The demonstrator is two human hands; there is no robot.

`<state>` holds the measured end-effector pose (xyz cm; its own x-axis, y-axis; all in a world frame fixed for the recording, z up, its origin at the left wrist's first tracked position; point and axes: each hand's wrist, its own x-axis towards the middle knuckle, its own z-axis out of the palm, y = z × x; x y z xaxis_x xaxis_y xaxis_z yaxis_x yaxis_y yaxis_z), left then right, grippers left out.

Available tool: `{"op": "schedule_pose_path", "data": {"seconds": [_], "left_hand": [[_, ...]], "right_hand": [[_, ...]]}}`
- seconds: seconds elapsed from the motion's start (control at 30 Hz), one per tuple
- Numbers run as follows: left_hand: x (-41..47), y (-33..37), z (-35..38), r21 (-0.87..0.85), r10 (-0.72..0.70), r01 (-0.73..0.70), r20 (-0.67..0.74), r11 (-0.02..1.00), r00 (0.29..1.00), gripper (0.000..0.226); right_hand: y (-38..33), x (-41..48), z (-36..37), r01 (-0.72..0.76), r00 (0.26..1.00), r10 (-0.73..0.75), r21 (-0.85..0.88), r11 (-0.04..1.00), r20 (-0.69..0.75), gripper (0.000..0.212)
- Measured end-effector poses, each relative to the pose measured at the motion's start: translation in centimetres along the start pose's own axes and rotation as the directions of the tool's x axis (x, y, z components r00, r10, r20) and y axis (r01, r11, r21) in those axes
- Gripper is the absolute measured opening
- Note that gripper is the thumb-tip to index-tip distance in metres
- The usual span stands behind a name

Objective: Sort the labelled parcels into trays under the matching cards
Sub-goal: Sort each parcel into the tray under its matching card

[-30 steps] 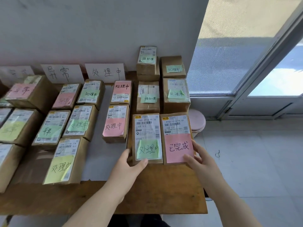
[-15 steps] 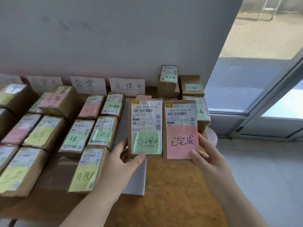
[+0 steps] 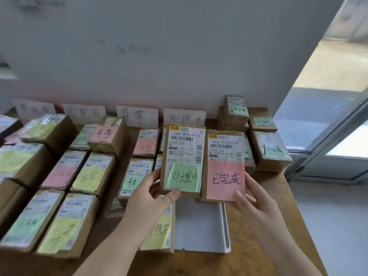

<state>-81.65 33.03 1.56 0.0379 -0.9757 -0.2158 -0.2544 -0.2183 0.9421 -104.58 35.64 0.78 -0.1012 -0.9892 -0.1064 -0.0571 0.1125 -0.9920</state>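
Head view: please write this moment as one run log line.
left hand holds green-note parcel | right hand holds pink-note parcel | both held above table

Daylight enters through the glass door (image 3: 347, 143) at three o'clock, blown out there. The wall (image 3: 139, 56) is evenly lit; parcels (image 3: 22, 162) at nine o'clock are blurred, frame edges bowed.

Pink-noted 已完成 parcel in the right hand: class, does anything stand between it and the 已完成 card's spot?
Yes. The green-noted parcel in the left hand is right beside the pink-noted parcel on that side, and boxes such as the pink 异常 box lie before the 已完成 card.
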Motion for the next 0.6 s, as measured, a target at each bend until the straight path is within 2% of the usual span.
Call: {"op": "schedule_pose_path", "data": {"seconds": [0.13,0.37,0.5,0.6], "left_hand": [[0.7,-0.8,-3.6,-0.021,-0.003,0.004,0.062,1.0,0.998,0.045],[0.8,-3.9,-8.6,0.02,-0.102,0.1,0.115,0.995,0.988,0.05],[0.5,-5.2,-8.9,0.076,-0.143,0.131,0.19,0.988,0.971,0.059],[0.3,-5.5,-7.6,0.086,-0.15,0.133,0.232,0.987,0.961,0.068]], "right_hand": [[0.1,-0.4,3.5,-0.051,0.997,0.051,0.013,0.999,-0.054,0.051],[1.7,-2.2,9.1,-0.183,0.97,0.194,0.089,0.979,-0.143,0.05],[2.9,-4.0,10.3,-0.235,0.939,0.264,0.148,0.961,-0.222,0.046],[3.2,-5.0,9.4,-0.232,0.93,0.265,0.15,0.961,-0.256,0.048]]}}
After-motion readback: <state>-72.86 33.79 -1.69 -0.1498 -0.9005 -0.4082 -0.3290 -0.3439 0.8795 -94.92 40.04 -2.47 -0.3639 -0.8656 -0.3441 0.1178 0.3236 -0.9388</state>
